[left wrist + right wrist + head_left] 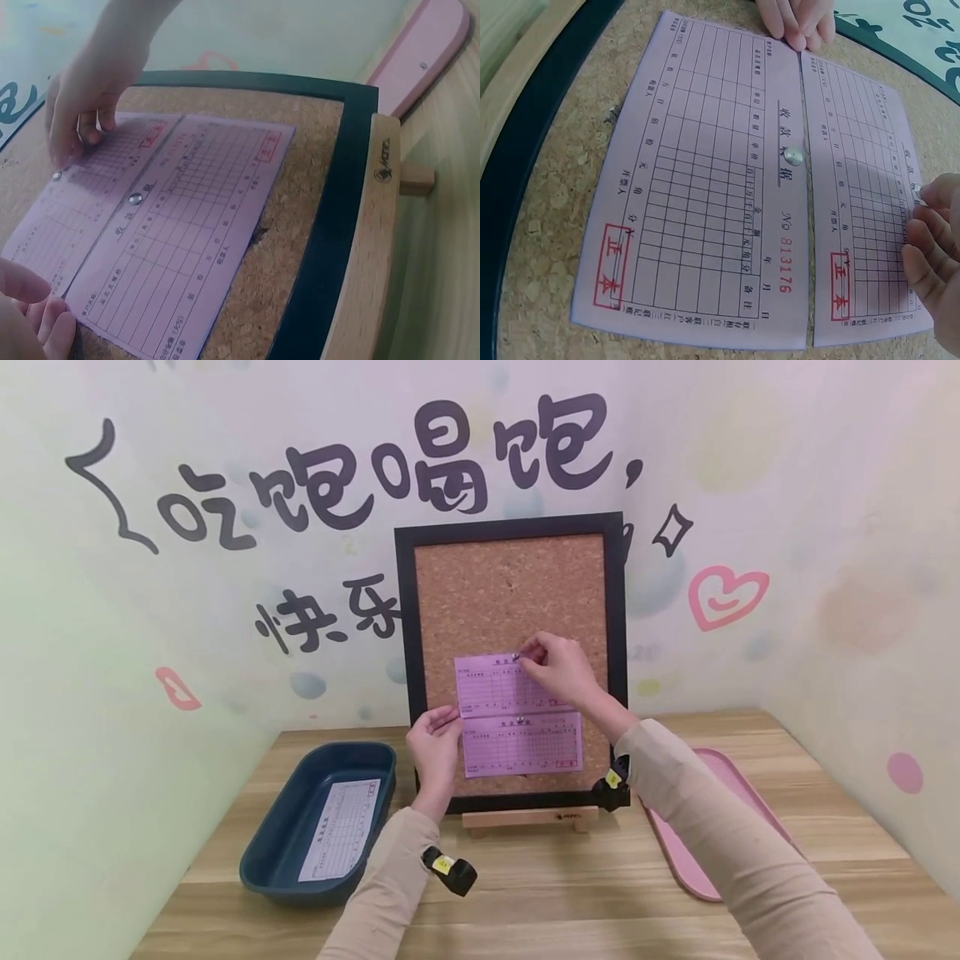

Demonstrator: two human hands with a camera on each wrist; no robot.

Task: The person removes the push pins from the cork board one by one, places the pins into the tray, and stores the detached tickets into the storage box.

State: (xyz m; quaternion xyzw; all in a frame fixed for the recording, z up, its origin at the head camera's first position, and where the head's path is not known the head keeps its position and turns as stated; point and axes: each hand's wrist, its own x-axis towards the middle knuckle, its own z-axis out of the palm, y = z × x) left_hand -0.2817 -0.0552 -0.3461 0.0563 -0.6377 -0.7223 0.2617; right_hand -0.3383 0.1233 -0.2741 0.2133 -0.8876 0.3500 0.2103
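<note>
Two pink receipt slips are pinned to a black-framed corkboard [510,593], one above the other. My right hand [561,670] is at the top of the upper receipt slip [487,685], its fingertips at a silver thumbtack [916,192] and seeming to pinch it. At that slip's lower left corner, the thumb and fingers of my left hand [435,747] come together on the edge. Another silver thumbtack [793,155] fastens the top of the lower receipt slip [697,172], whose printed grid and red stamp show in the right wrist view.
A small wooden easel [528,817] props the board up on the wood-grain table [555,893]. On the left stands a dark blue tray [262,860] with a white receipt slip [341,831] inside. A pink tray [686,868] lies right, partly behind my right sleeve. A lettered wall [322,410] rises behind.
</note>
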